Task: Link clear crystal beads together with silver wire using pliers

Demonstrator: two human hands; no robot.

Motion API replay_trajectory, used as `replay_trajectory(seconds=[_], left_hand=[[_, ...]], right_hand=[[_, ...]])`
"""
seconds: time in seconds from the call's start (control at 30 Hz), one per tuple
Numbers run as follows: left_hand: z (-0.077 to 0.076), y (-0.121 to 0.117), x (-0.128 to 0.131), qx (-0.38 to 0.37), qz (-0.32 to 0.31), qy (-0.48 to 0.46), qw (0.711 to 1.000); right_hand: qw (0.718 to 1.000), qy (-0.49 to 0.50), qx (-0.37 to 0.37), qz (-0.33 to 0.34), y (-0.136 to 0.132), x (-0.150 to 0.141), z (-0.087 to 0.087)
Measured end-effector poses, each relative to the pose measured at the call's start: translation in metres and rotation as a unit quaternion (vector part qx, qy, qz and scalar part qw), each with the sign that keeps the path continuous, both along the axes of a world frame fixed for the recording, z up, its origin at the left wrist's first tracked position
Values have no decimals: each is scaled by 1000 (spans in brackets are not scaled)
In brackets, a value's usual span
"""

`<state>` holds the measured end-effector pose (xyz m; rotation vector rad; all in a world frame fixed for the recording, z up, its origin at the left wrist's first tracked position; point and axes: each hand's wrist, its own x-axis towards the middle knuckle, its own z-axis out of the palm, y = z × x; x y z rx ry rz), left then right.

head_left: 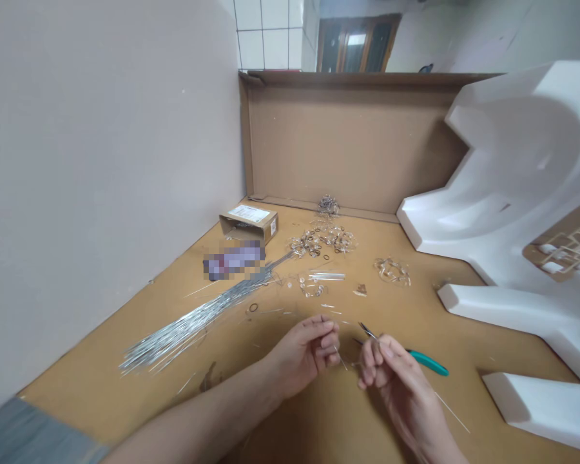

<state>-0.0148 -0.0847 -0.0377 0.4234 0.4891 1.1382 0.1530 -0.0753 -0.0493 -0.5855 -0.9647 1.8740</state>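
Observation:
My left hand (314, 351) is closed in a pinch, with a short thin wire (341, 359) sticking out below its fingers. Just to its right, my right hand (399, 380) is closed with thumb and forefinger together. Small pliers (430, 363) with a teal handle pass behind those fingers, and their metal jaws point toward my left hand. Most of the pliers' middle is hidden by the hand. A narrow gap separates the two hands above the tabletop. Beyond them lie short clear rods (327, 276) and small clear ring-shaped pieces (312, 287).
A long bundle of metal wires (198, 322) lies left, near an open small cardboard box (249, 222). Piles of wire loops (321, 241) sit farther back, with another cluster (392, 271) to the right. White foam (512, 309) borders the right side; cardboard (357, 142) stands behind.

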Motion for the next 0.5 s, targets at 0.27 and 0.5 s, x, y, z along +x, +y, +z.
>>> replay_trajectory(seconds=[0.27,0.5], left_hand=[[-2,-2,2,0,12,-10,1000],[-3,-1,2,11,19,-20,1000]], right_hand=[[999,16,32,-9,-4,-5,-5],[999,19,44,-6,-5,-6,-5]])
